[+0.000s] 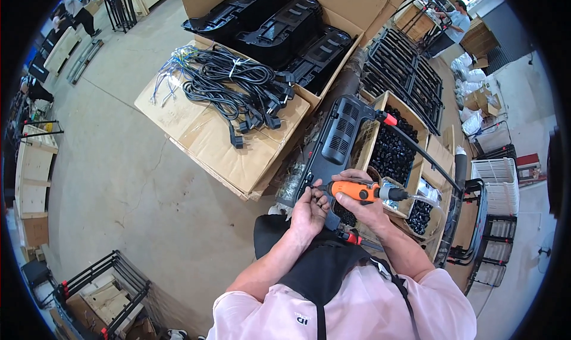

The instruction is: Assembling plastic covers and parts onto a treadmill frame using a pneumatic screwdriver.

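My right hand is wrapped round an orange power screwdriver, its dark rear end and hose pointing right. The tool's tip points left, toward my left hand. The fingers of that hand are curled and pinched close by the tip; anything between them is too small to make out. Both hands are over the near end of a black plastic housing with vented panels. It is joined to a black tube frame with red end pieces.
Black power cords lie bundled on flattened cardboard, beside a carton of black plastic covers. A wooden bin of small black parts stands to the right. Black metal frames lie beyond. Other people work at far left and far right.
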`<state>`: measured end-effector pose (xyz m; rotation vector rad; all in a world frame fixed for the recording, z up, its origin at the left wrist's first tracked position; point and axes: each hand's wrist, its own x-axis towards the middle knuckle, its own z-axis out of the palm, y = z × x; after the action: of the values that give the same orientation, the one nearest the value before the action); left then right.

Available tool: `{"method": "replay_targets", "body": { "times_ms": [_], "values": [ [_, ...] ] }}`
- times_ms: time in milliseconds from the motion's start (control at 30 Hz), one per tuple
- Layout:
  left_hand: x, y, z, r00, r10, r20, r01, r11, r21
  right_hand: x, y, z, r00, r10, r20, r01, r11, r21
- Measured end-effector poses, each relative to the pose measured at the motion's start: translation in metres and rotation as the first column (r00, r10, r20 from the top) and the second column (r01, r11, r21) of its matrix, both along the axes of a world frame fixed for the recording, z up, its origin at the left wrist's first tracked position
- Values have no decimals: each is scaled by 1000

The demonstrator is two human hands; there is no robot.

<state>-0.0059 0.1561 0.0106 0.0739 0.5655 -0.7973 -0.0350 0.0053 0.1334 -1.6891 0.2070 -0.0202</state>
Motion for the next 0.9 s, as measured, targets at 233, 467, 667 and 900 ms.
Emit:
{"method": "replay_targets", "body": {
  "times_ms": [233,467,667,900],
  "values": [
    [8,6,-2,1000,13,13,-14,998,65,8,9,-11,1000,-6,-8,6,1000,-26],
    [2,6,-9,995,-98,20,93,982,167,25,22,-1,991,81,-103,-99,978,-186],
    [-12,9,-6,979,-172,107,155,976,153,30,30,-7,991,127,-41,-134,944,-302],
    [-10,3,6,960,-246,133,221,959,178,22,25,7,999,21,-44,-27,991,-128]
  ]
}}
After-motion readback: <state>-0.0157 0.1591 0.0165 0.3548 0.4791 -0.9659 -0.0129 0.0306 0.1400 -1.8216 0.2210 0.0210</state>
